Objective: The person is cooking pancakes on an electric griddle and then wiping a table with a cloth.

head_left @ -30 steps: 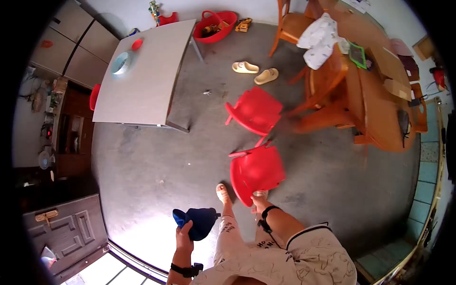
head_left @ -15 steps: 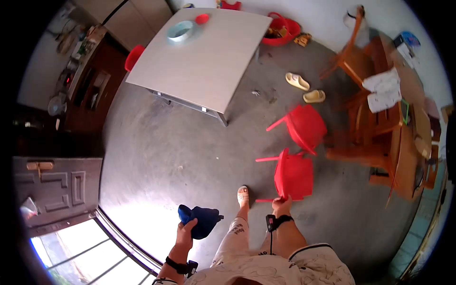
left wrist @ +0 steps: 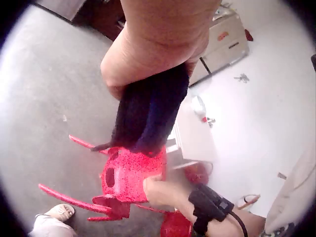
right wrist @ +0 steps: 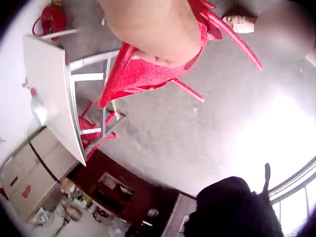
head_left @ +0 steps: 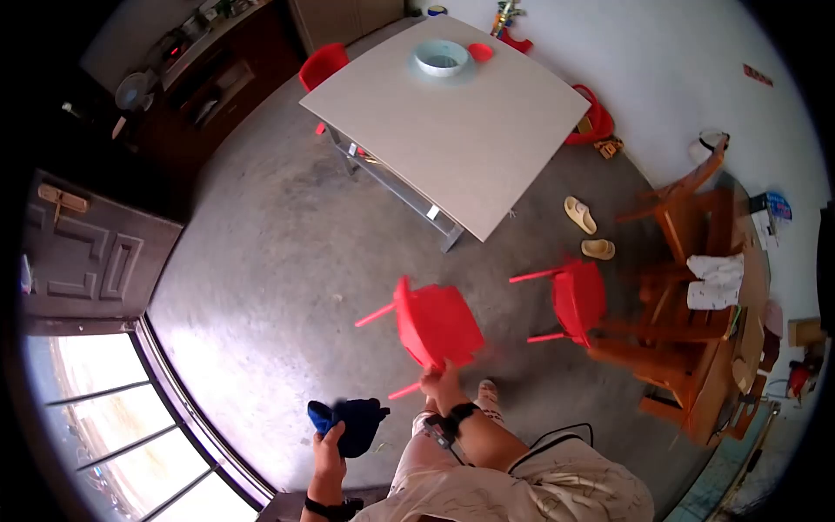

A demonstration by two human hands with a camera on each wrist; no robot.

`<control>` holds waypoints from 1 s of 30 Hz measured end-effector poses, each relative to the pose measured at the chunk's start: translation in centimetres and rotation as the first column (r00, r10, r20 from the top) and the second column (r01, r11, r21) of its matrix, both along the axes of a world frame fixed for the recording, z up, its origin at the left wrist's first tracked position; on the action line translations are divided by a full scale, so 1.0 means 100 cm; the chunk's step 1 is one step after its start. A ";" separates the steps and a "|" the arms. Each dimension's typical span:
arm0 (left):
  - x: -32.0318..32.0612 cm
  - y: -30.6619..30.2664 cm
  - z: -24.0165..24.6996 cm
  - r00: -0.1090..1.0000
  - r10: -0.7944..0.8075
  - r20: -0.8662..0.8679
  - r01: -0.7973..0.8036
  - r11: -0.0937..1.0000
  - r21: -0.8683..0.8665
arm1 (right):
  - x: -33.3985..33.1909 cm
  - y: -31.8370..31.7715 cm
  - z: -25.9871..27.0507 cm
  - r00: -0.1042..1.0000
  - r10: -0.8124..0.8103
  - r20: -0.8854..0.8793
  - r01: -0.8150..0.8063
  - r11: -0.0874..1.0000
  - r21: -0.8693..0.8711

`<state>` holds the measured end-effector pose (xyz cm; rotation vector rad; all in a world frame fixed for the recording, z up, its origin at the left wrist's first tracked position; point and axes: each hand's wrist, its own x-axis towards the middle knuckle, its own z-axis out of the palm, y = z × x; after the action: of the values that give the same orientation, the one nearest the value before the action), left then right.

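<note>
A small red plastic chair (head_left: 439, 324) is in front of the person's legs in the head view, its legs pointing left. My right hand (head_left: 444, 387) grips it by the near edge of its backrest. The left wrist view shows the same chair (left wrist: 131, 173) tilted, with the right hand (left wrist: 159, 190) at its edge. My left hand (head_left: 327, 449) holds a bunched dark blue cloth item (head_left: 358, 424), thumb over it; its exact kind I cannot tell. Another red chair (head_left: 580, 300) stands to the right, apart from the held one.
A pale table (head_left: 452, 122) with a light blue bowl (head_left: 440, 57) stands ahead, a third red chair (head_left: 323, 66) at its far left corner. Wooden chairs (head_left: 687, 217) crowd the right side. Yellow slippers (head_left: 580, 215) lie on the floor. A doorway sill (head_left: 196, 409) runs along the left.
The gripped red chair has moved left and away from the second chair. The head view has turned right-to-left across the room, bringing the table nearer. My left hand keeps holding the blue cloth.
</note>
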<state>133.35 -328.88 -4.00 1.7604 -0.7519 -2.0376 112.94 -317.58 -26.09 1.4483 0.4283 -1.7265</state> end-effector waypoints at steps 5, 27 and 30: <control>0.014 -0.001 0.011 0.977 0.211 0.019 -0.210 0.976 -0.048 | -0.019 -0.121 -0.018 0.973 0.224 0.047 -0.220 0.973 -0.075; -0.064 -0.005 -0.013 0.800 0.480 0.360 -0.549 0.828 0.115 | -0.235 -0.415 -0.133 0.736 0.505 -0.451 -0.559 0.829 0.016; -0.065 -0.001 -0.021 0.857 0.348 0.381 -0.369 0.929 -0.019 | -0.232 -0.397 -0.118 0.578 0.595 -0.558 -0.693 0.719 0.049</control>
<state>126.83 -328.94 -6.13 2.1702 -0.4214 -1.5048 89.77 -357.31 -37.86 0.5039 0.9561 -1.4565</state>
